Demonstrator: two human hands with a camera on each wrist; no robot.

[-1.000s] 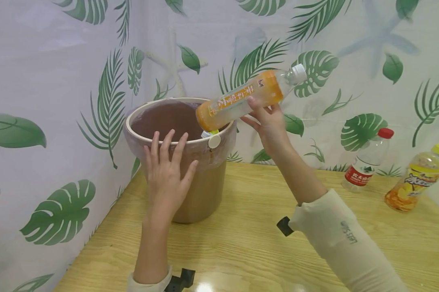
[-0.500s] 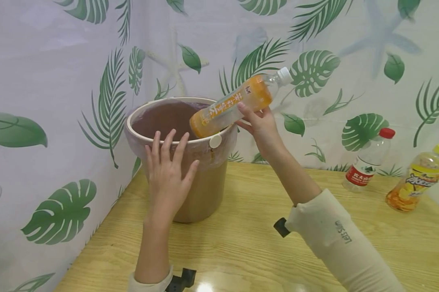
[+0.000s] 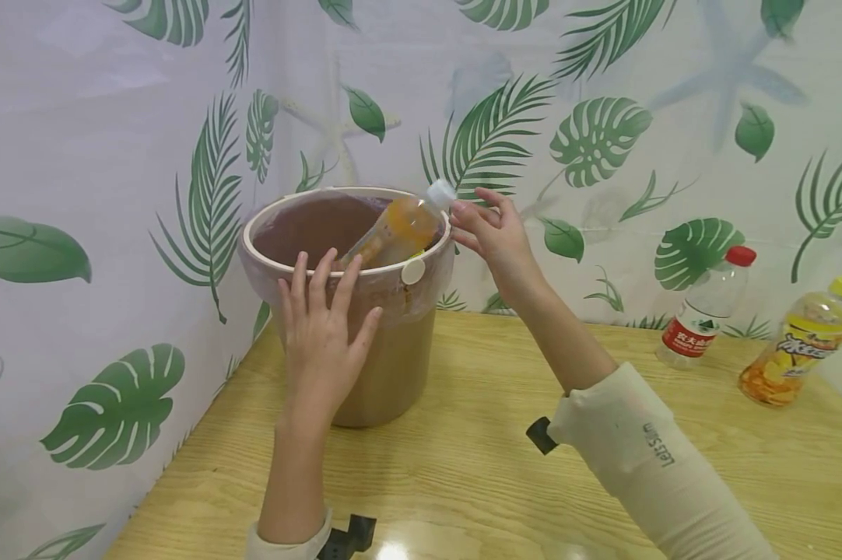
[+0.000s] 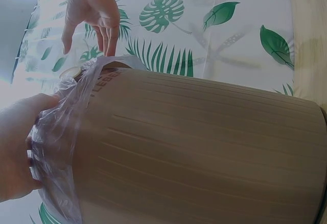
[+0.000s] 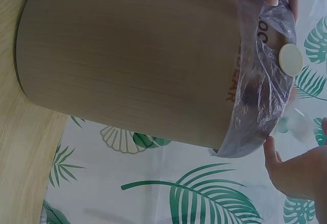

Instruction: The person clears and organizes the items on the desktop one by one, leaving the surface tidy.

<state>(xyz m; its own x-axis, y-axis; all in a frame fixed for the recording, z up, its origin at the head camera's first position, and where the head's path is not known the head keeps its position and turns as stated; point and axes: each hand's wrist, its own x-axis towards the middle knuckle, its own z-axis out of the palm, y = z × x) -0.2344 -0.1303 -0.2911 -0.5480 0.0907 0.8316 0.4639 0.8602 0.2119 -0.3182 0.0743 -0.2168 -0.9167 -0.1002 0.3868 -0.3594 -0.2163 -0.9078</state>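
A brown trash bin (image 3: 386,365) with a cream rim and a clear plastic liner (image 4: 56,132) stands on the table. My left hand (image 3: 323,342) rests against its near side, fingers straight and their tips at the rim. An orange-labelled plastic bottle (image 3: 410,222) with a white cap leans inside the bin. Its cap end sticks out over the right rim, while its lower part is hidden behind the near rim. Just right of the cap, my right hand (image 3: 505,249) has loosely bent fingers with nothing gripped between them. It also shows above the bin in the left wrist view.
On the right of the wooden table (image 3: 491,435) stand a clear red-capped bottle (image 3: 701,311) and a yellow-capped bottle (image 3: 799,342) with some amber drink in it. Leaf-patterned sheeting (image 3: 603,62) closes off the back and left. A round button (image 3: 412,271) sits on the bin's rim.
My right hand moved left and lowered the orange-labelled bottle over the bin, then let it go. The bottle has slid down and left into the bin. My left hand stays put.
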